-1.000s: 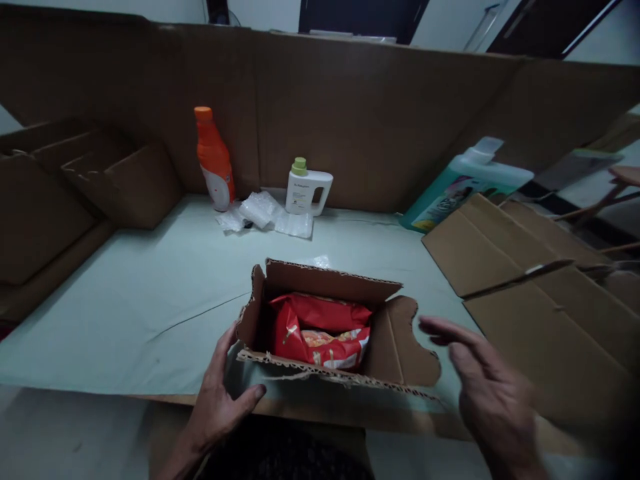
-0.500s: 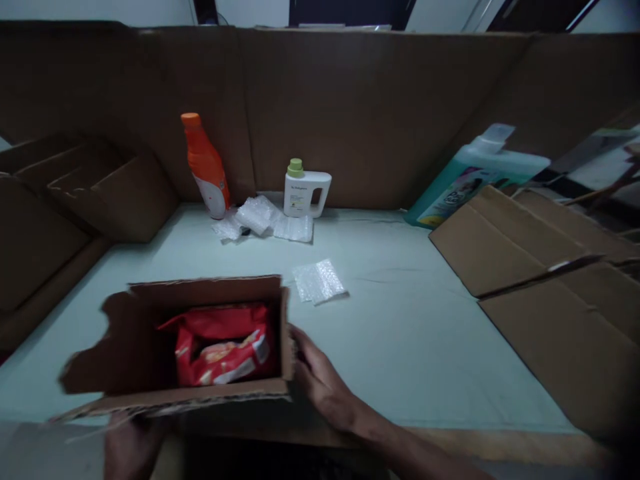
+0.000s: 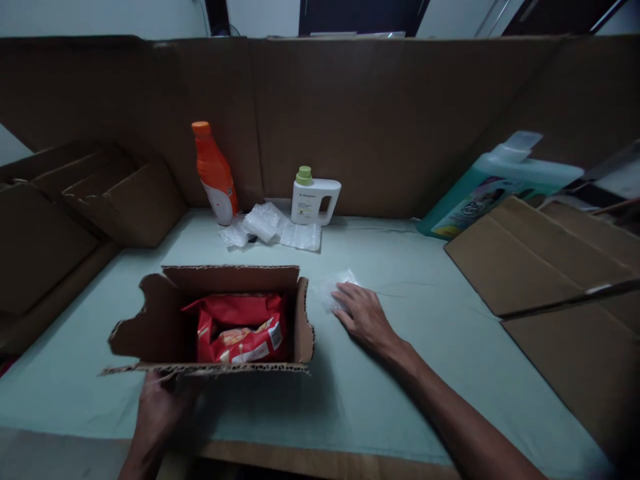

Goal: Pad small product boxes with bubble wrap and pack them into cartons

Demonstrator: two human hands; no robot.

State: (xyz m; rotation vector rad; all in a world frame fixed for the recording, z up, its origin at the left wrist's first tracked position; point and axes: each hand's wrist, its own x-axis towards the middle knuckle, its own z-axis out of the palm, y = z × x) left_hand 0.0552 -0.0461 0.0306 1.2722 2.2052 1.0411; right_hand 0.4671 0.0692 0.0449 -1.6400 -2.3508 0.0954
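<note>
An open cardboard box [image 3: 170, 327] with torn flaps holds a crumpled red packet [image 3: 243, 327] with printed food on it. My left hand [image 3: 163, 403] grips the box low on its near side, its fingers partly hidden underneath. To the right of the box, my right hand [image 3: 365, 317] reaches over a small piece of bubble wrap [image 3: 345, 277] on the table. Its fingers are stretched out and a little apart, touching the wrap and covering most of it.
Along the back cardboard wall [image 3: 400, 127] stand an orange bottle [image 3: 216, 173], a white jug [image 3: 306, 202] with a green cap, and more bubble wrap [image 3: 265, 223]. A large teal bottle [image 3: 475, 193] leans behind folded cardboard [image 3: 540, 260] at right. Cardboard boxes [image 3: 135, 207] stand at left.
My right hand has let go of the box's right side and moved onto the small bubble wrap piece. The box, in my left hand, has shifted slightly away from me.
</note>
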